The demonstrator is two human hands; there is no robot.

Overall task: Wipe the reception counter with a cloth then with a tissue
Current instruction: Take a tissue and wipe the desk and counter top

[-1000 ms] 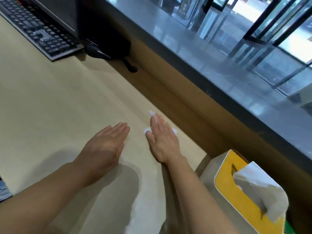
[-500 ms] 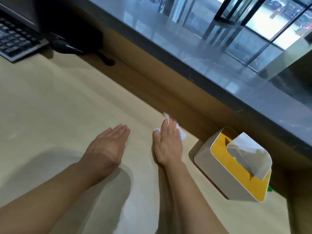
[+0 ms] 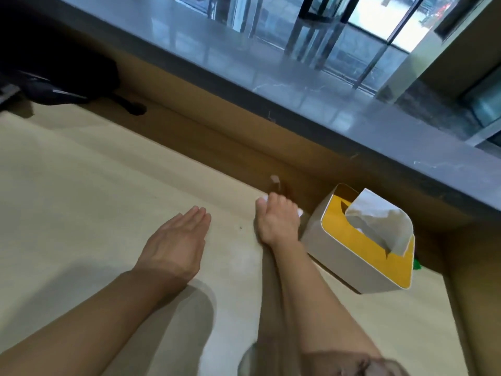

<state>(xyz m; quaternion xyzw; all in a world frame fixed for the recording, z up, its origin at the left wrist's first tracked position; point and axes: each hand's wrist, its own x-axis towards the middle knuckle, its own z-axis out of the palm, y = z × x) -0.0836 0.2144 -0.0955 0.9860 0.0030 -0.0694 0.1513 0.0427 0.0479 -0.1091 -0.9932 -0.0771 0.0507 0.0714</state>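
Tissue [image 3: 299, 212] handling: likely thin, soft and light, and may tear if dragged hard. Best pinned under flat fingers.
Look: white, crumpled, only its corners show.
Place: back edge of counter [image 3: 81, 185], just beside tissue box [image 3: 349, 260].
Right hand [image 3: 276, 221]: on tissue; pressing or gripping, cannot tell.
Left hand [image 3: 176, 242]: flat on counter, fingers straight.

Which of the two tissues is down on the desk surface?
The crumpled tissue under the right hand; the upright tissue sticks out of the yellow-topped box.

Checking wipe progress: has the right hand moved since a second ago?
Yes. The right hand has slid toward the tissue box and the brown back panel, now close beside the box.
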